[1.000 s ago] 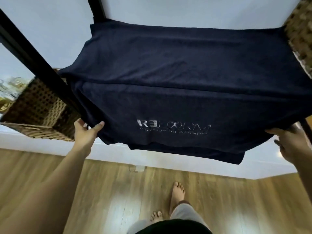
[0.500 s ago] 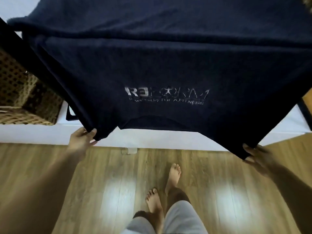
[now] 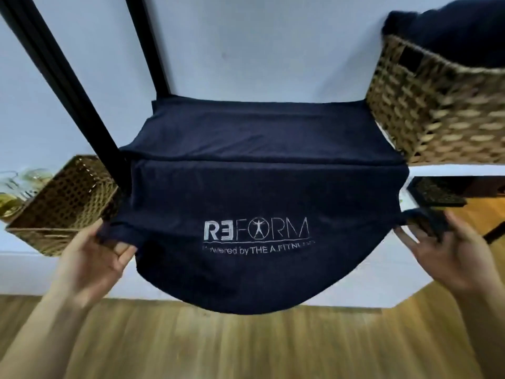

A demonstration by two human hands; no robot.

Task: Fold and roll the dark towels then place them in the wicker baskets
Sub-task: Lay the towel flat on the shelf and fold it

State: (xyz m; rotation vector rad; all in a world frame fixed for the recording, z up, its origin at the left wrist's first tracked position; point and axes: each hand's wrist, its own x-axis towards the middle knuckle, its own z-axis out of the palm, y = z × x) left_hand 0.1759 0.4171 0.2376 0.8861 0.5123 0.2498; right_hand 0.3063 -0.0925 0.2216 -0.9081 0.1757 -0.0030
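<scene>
A dark navy towel (image 3: 254,187) with a white REFORM logo lies over the white shelf edge, its near part sagging between my hands. My left hand (image 3: 95,258) pinches the towel's near left corner. The near right corner is gripped by my right hand (image 3: 448,253). A wicker basket (image 3: 437,110) stands on the shelf at the right, with a dark towel (image 3: 448,31) bulging out of its top. Another wicker basket (image 3: 62,206) sits lower at the left.
Black frame posts (image 3: 68,86) rise at the left and behind the towel. A white wall (image 3: 246,45) backs the shelf. Glass items (image 3: 16,190) stand at the far left. A dark mesh piece (image 3: 437,192) lies under the right shelf. Wooden floor (image 3: 246,346) below.
The near towel edge has been turned so the logo now reads the right way. Both hands have come up and closer together, and the view has tilted up from the floor.
</scene>
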